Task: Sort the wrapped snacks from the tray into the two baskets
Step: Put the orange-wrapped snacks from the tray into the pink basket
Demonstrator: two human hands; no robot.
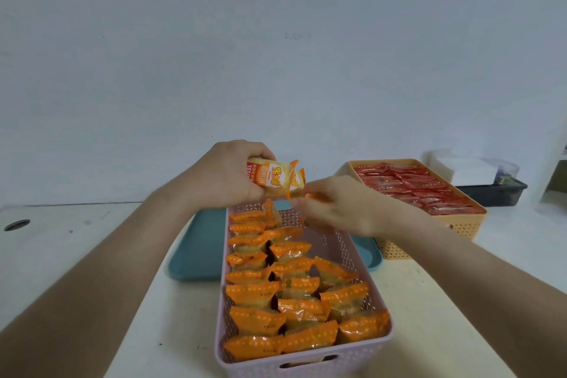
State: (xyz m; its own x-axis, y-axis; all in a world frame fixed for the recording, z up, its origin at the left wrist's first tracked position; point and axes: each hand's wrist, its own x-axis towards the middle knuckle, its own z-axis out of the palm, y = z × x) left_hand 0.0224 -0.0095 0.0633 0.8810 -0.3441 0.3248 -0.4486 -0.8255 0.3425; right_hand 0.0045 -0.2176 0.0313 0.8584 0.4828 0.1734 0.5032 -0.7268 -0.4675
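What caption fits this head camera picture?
Both hands, left and right, hold orange snacks above the pink basket; red snacks fill the yellow basket.

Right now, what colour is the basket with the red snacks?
Yellow-orange basket, best seen in the head view, at the right behind the pink basket.

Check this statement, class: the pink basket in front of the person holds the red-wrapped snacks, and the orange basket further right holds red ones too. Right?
Not quite. The head view shows the pink basket holding orange-wrapped snacks, not red. The orange basket further right does hold the red-wrapped snacks.
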